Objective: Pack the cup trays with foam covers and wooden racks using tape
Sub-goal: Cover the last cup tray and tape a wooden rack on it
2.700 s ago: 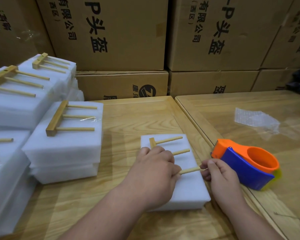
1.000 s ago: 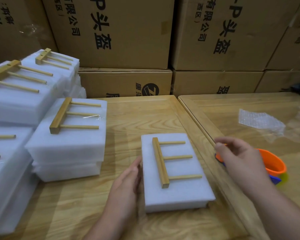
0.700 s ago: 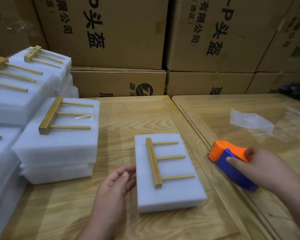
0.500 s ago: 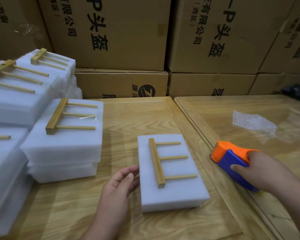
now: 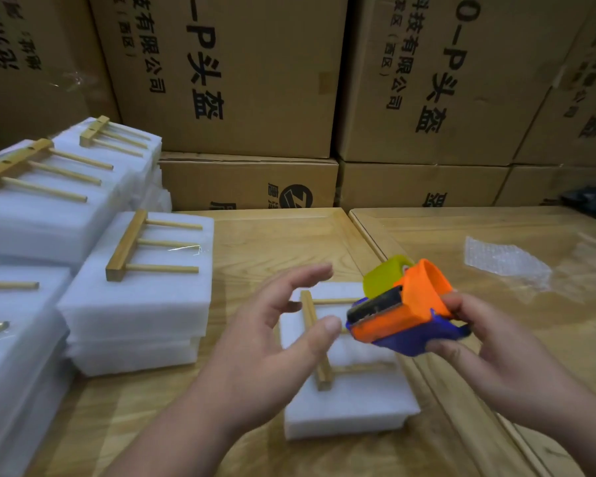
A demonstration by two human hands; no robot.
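Note:
A white foam-covered tray (image 5: 348, 411) lies on the wooden table (image 5: 283, 242) in front of me, with a wooden rack (image 5: 320, 359) of three pegs on top of it. My right hand (image 5: 489, 352) grips an orange, blue and yellow tape dispenser (image 5: 403, 308) in the air above the tray, its cutter end turned toward my left. My left hand (image 5: 272, 339) hovers just left of the dispenser with fingers spread and thumb near its front, holding nothing. Parts of the rack and tray are hidden behind both hands.
Several foam packs topped with wooden racks (image 5: 141, 270) are stacked at the left. Cardboard boxes (image 5: 227, 77) wall off the back. A piece of bubble wrap (image 5: 503, 259) lies on the glass-topped table at the right.
My right hand has lifted the tape dispenser off the table and brought it over the tray. My left hand has risen from the tray's left side toward the dispenser.

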